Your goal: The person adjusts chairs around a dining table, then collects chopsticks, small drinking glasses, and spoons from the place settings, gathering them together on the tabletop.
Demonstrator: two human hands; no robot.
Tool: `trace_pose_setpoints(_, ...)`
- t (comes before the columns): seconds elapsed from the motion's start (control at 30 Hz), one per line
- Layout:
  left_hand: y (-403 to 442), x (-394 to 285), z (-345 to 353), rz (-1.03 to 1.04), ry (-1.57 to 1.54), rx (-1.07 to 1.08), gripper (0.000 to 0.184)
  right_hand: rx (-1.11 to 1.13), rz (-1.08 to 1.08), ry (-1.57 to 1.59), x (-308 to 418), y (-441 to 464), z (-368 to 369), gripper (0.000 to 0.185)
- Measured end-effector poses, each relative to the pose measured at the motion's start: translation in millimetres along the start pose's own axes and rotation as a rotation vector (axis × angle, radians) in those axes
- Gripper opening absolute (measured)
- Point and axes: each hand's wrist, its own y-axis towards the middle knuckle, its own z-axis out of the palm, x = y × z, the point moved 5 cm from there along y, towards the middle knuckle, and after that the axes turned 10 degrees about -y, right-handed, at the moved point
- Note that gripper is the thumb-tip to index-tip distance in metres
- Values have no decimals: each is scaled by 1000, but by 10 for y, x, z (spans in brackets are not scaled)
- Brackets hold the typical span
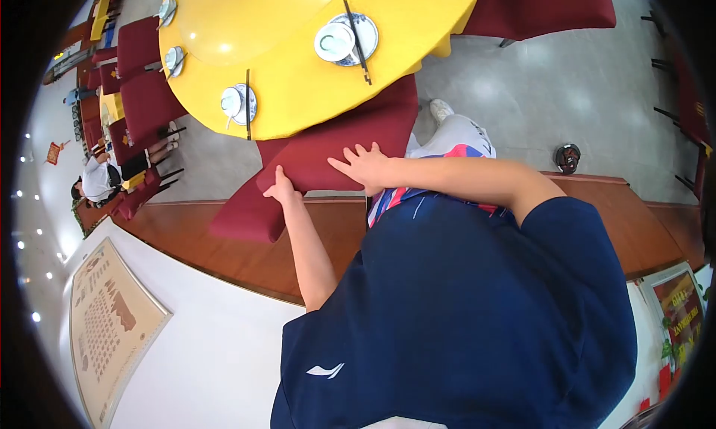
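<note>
Chair [350,134], smooth plain maroon; left hand [283,190] clasping its corner, right hand [367,168] splayed on it, hands apart.

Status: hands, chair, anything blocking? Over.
Left hand at red chair edge, grip unclear. Right hand spread on it. Yellow tablecloth just beyond; another red chair close at left.

White logo [325,371] on navy shirt [462,302], wall scroll [113,326] and sign [680,315] unreadable
</note>
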Motion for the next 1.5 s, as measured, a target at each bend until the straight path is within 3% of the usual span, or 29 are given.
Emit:
trace_pose_setpoints(0.2, -207, -61, 11, 83, -50, -47, 89, -45, 19, -5, 20, 10, 46, 108)
trace_pose_setpoints(0.27, -166, -56, -9, 190, -115, 78, 89, -132, 34, -2, 40, 35, 38, 106)
trace_pose_setpoints(0.33, -117, -46, -95, 166, -87, 97, 93, -222, 54, -21, 95, 29, -20, 103)
trace_pose_setpoints(0.43, 250, 7, -581, 36, -251, 186, 84, -290, 232, -57, 287, 83, -42, 97)
trace_pose_setpoints(0.5, 452, -400, -1045, 332, -105, 179, 81, -316, 426, -214, 586, 253, 47, 96)
trace_pose_setpoints(0.53, 698, -485, -1398, 310, -111, 146, 81, -365, 447, -285, 851, 389, 53, 96)
trace_pose_setpoints(0.6, 1142, -840, -2004, 876, 635, -118, 75, -429, 416, -316, 1474, 815, -21, 94)
trace_pose_setpoints(0.63, 1457, -833, -2286, 842, 623, -162, 75, -454, 320, -288, 1791, 1131, -57, 92)
trace_pose_setpoints(0.7, 2102, -740, -2712, 534, 695, -380, 83, -505, 139, -185, 2347, 1740, -5, 88)
trace_pose_setpoints(0.73, 2454, -760, -2839, 526, 674, -398, 83, -501, 56, -81, 2602, 2151, 88, 86)
trace_pose_setpoints(0.8, 3026, -508, -3031, 166, -159, -170, 85, -442, -18, -155, 3159, 2801, 264, 94)
trace_pose_setpoints(0.93, 3285, -492, -3067, 167, -404, -137, 87, -158, 64, -287, 3661, 3662, 635, 115)
trace_pose_setpoints(1.03, 3248, -455, -3002, 120, -454, -158, 77, 35, 142, -186, 3681, 3784, 672, 114)
trace_pose_setpoints(1.17, 3338, -490, -2857, 258, -489, -76, 78, -29, 194, -169, 3597, 3861, 637, 112)
trace_pose_setpoints(1.2, 3375, -509, -2822, 295, -354, -79, 80, -27, 215, -162, 3555, 3897, 594, 112)
trace_pose_setpoints(1.5, 3559, -851, -2155, 337, -222, 23, 94, -62, 358, -162, 2965, 4170, 68, 104)
